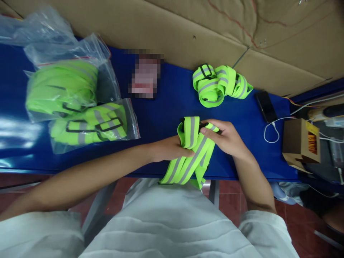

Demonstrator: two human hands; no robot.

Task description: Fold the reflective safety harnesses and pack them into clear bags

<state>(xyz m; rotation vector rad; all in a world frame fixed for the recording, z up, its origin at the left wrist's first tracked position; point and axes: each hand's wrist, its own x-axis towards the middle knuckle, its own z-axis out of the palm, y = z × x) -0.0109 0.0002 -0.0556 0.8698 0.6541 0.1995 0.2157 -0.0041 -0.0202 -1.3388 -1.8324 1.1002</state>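
Observation:
A neon-green strap vest with grey reflective stripes lies folded at the front edge of the blue table, its loose ends hanging over the edge. My left hand grips the folded bundle from the left. My right hand holds its top right part, fingers on the stripe near a black buckle. A second vest of the same kind lies bunched up farther back on the table, untouched.
Two clear zip bags, each with a green vest inside, lie at the left, with empty bags behind. A black phone with a white cable, a small cardboard box and a cardboard wall bound the right and back.

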